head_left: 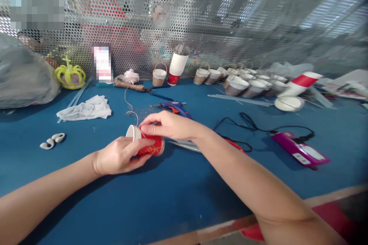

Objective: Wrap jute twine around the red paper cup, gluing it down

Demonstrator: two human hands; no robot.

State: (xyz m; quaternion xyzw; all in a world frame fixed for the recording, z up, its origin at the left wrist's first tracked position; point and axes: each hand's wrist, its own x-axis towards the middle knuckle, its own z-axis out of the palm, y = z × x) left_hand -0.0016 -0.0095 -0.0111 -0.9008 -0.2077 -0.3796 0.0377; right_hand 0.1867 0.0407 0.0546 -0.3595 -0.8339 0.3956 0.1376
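Your left hand point(119, 156) curled firmly around a tapered red paper cup point(147, 149) — gold-patterned, white-rimmed, tipped on its side at the smooth blue tabletop point(115, 206). Your right hand point(172, 125) closed its fingertips in a pinch on thin, fibrous twine point(132, 112) at the cup's upper side. Behind stood a small brown bucket point(159, 80), arch-handled and white-lined, beside nested white cups point(178, 63) — a crumpled grey material point(181, 49) on top.

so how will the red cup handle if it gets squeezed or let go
The red cup looks like paper and is open-ended, so it's probably light and may dent under a hard squeeze. Held sideways, its round, tapered wall could make it roll in a curve if released.
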